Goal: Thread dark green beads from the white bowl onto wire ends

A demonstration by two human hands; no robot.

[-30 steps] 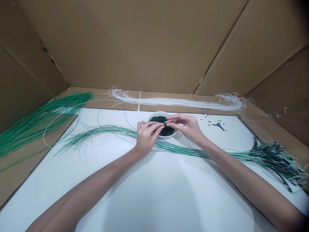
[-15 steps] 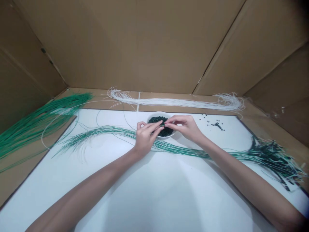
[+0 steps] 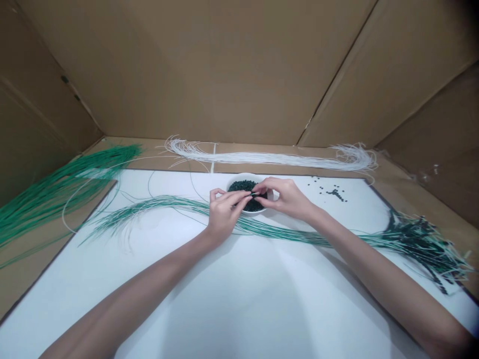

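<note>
Over a white bowl of small dark green beads, both my hands meet at the fingertips. My left hand is closed in a pinch on the end of a thin cord, its light tip just showing. Against that tip, my right hand pinches a tiny dark piece that looks like a bead; the fingers partly hide it. A long bundle of green and white cords passes under both forearms. Its right end is thick with dark beads, while the left end fans out loosely.
Loose beads lie scattered on the white board, right of the bowl. Behind it stretches a bundle of white cords. Green cords spread at the left. Cardboard walls enclose the back and sides.
My right fingertips have shifted slightly and curled more around the tip held by my left hand. A small dark piece now shows between them. My left hand stays nearly in place.
</note>
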